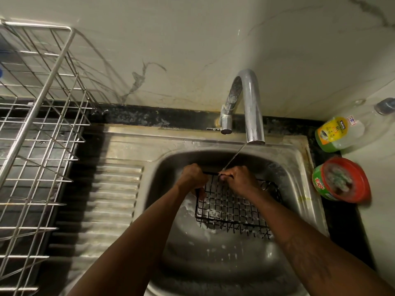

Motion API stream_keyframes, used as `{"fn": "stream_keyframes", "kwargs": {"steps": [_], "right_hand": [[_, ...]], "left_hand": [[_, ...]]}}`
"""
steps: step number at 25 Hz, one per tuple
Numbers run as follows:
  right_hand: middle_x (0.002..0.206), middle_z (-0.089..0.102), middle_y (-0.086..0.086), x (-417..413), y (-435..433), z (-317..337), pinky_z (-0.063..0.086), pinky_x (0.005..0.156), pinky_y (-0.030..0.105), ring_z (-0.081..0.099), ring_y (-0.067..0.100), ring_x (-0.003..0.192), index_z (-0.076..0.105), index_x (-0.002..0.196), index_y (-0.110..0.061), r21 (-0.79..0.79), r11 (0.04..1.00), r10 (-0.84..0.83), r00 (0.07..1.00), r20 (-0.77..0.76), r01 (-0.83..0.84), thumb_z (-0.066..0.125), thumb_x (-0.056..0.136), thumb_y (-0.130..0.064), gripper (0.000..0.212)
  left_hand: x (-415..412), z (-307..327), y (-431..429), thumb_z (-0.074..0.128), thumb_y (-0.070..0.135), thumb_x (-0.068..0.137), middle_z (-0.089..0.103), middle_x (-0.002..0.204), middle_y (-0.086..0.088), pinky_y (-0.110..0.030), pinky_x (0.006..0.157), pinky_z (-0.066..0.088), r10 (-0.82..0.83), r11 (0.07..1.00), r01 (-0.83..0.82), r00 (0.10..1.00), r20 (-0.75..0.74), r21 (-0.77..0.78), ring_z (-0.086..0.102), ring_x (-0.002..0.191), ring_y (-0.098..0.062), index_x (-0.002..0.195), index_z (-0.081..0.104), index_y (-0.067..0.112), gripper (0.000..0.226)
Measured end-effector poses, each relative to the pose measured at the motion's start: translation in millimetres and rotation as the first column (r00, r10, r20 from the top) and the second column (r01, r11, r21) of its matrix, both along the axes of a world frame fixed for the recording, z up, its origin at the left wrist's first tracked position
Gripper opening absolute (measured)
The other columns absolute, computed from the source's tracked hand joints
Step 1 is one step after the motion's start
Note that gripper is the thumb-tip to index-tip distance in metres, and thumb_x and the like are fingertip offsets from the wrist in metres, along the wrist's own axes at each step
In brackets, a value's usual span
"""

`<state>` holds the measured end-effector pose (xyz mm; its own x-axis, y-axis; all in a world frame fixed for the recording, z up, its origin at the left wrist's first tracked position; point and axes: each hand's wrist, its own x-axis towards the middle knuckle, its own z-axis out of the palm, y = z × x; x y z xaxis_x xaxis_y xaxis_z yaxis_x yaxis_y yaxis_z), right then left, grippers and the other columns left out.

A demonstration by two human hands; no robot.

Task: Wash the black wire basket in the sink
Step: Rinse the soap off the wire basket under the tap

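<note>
Black wire basket (233,208) sits tilted in the steel sink (295,178) under water (234,155) from the tap (251,103), w/ left hand (192,178) & right hand (240,178) both curled tight round its top rim.
</note>
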<state>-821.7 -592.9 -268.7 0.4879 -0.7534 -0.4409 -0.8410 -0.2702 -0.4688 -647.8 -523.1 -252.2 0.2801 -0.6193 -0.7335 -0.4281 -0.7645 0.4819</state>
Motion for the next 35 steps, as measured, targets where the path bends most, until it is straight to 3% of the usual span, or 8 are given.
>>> {"fn": "stream_keyframes", "kwargs": {"steps": [4, 8, 14, 17, 22, 27, 31, 35], "right_hand": [[0.101, 0.073, 0.001, 15.9, 6.0, -7.8, 0.052, 0.067, 0.023, 0.066, 0.01, 0.081, 0.076, 0.107, -0.025, -0.013, 1.0, -0.018, 0.999, 0.033, 0.019, 0.064, 0.098, -0.026, 0.015], [0.112, 0.07, 0.001, 25.7, 4.2, -18.7, 0.061, 0.071, 0.028, 0.067, 0.007, 0.085, 0.073, 0.114, -0.03, 0.044, 0.999, -0.028, 0.998, 0.058, 0.026, 0.064, 0.095, -0.023, 0.022], [0.12, 0.069, 0.003, 13.2, -7.0, 0.0, 0.051, 0.075, 0.021, 0.061, 0.01, 0.095, 0.071, 0.125, -0.029, 0.07, 0.997, 0.032, 0.998, 0.063, -0.036, 0.063, 0.096, -0.007, 0.037], [0.122, 0.069, 0.006, 13.9, -3.5, -3.0, 0.055, 0.078, 0.027, 0.064, 0.014, 0.098, 0.069, 0.127, -0.028, 0.049, 0.999, 0.019, 0.999, 0.033, -0.02, 0.063, 0.096, -0.005, 0.04], [0.118, 0.073, -0.004, 37.7, 5.1, -6.4, 0.057, 0.088, 0.033, 0.067, 0.012, 0.1, 0.072, 0.121, -0.034, 0.045, 0.999, 0.023, 0.99, 0.136, -0.03, 0.066, 0.097, -0.022, 0.027], [0.117, 0.072, -0.007, 46.3, 5.9, -0.1, 0.06, 0.084, 0.033, 0.066, 0.005, 0.094, 0.068, 0.123, -0.04, 0.061, 0.992, 0.1, 0.982, 0.163, -0.111, 0.062, 0.098, -0.013, 0.037], [0.114, 0.072, 0.001, 24.8, -1.7, 0.7, 0.062, 0.08, 0.037, 0.068, 0.011, 0.088, 0.07, 0.123, -0.032, 0.053, 0.999, -0.01, 0.998, 0.068, 0.007, 0.058, 0.101, -0.016, 0.03], [0.132, 0.067, 0.005, 13.5, 10.4, -1.3, 0.057, 0.095, 0.031, 0.066, 0.015, 0.11, 0.067, 0.129, -0.023, -0.004, 0.998, 0.064, 0.994, 0.094, -0.063, 0.055, 0.097, 0.002, 0.042]], "left_hand": [[0.1, -2.7, 0.2, 0.058, 0.012, 0.096, 0.075, 0.099, -0.015, -0.038, 0.081, 0.063, 0.03, 1.0, -0.03, 1.0, -0.001, -0.004, 0.075, 0.09, -0.025, 0.099, 0.063, 0.005, 0.009], [-1.4, 1.7, 2.5, 0.054, 0.011, 0.1, 0.075, 0.076, -0.009, -0.028, 0.064, 0.063, 0.081, 0.997, -0.08, 0.996, -0.036, 0.011, 0.074, 0.063, -0.016, 0.099, 0.064, 0.002, 0.014], [-1.7, 5.3, 1.2, 0.053, 0.011, 0.101, 0.076, 0.08, -0.014, -0.036, 0.075, 0.064, 0.135, 0.991, -0.134, 0.987, -0.09, 0.018, 0.077, 0.073, -0.023, 0.092, 0.06, 0.004, 0.013], [2.3, 5.1, 1.6, 0.054, 0.012, 0.101, 0.076, 0.083, -0.015, -0.037, 0.077, 0.064, 0.134, 0.991, -0.133, 0.988, -0.077, 0.021, 0.077, 0.076, -0.024, 0.093, 0.061, 0.003, 0.014], [12.1, 6.2, 4.6, 0.054, 0.016, 0.1, 0.077, 0.082, -0.015, -0.043, 0.077, 0.064, 0.136, 0.99, -0.135, 0.989, -0.055, 0.03, 0.077, 0.076, -0.027, 0.091, 0.065, 0.002, 0.02], [11.8, 5.7, 5.9, 0.054, 0.015, 0.099, 0.075, 0.089, -0.013, -0.039, 0.076, 0.064, 0.127, 0.992, -0.126, 0.992, 0.014, -0.016, 0.076, 0.081, -0.026, 0.085, 0.06, 0.008, 0.017], [31.1, -2.1, 13.7, 0.052, 0.013, 0.1, 0.072, 0.09, -0.011, -0.036, 0.075, 0.063, 0.063, 0.998, -0.063, 0.993, 0.098, -0.004, 0.074, 0.081, -0.023, 0.096, 0.059, 0.009, 0.009], [25.9, 0.8, 23.8, 0.054, 0.018, 0.1, 0.065, 0.085, -0.003, -0.02, 0.06, 0.05, -0.052, 0.996, 0.065, 0.973, 0.223, -0.053, 0.064, 0.072, -0.012, 0.093, 0.063, 0.012, 0.012]]}}
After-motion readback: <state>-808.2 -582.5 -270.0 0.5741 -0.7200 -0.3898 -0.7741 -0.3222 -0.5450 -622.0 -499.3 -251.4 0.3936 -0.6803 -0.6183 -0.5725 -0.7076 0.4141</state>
